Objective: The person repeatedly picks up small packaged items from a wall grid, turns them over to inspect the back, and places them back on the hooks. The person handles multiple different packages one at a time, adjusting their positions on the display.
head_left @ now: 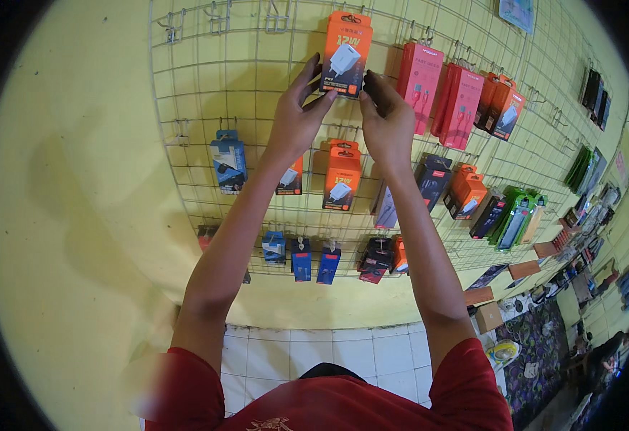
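I have both hands up at the wire grid point(154, 72), working on one orange charger box point(345, 61) — it stands nearly upright near the top, just left of the hanging pink boxes point(419, 87). My left hand point(304, 100) holds its left side low down, thumb near the bottom edge; my right hand point(388, 111) is curled narrow at the lower right corner, thumb and fingers close about it. I judge the step in hand to be getting this box on or off the grid; from here I can't tell whether its slotted tab point(350, 19) is threaded on anything. The next move calls for a light, even hold from both sides, tab kept square — a swing rightward could knock the pink boxes
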